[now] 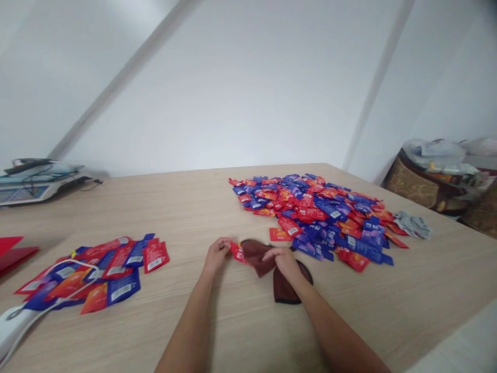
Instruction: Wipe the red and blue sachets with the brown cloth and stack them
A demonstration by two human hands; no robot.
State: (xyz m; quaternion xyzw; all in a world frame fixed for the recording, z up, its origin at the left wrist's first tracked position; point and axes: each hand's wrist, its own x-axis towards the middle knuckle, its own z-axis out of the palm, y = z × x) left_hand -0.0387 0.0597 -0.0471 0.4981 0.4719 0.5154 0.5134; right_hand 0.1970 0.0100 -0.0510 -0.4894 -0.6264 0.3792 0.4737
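A small red printed packet [238, 252] is pinched at its left end by my left hand [219, 252], whose fingers are closed. Its right end meets a dark brown cloth piece [256, 254]; whether the two are joined I cannot tell. My right hand [281, 257] has its fingers closed on the upper right of that cloth. Below my right wrist lies a second brown cloth piece [286, 286] with a black edge, flat on the table and partly covered by the wrist.
A large heap of red and blue packets [306, 207] spreads behind my right hand, with a grey glove-like bundle [413, 224] beside it. At left lie several packets [120, 259], a white device with a cord [15, 324], red folders [15, 254] and a scale-like device [39, 186].
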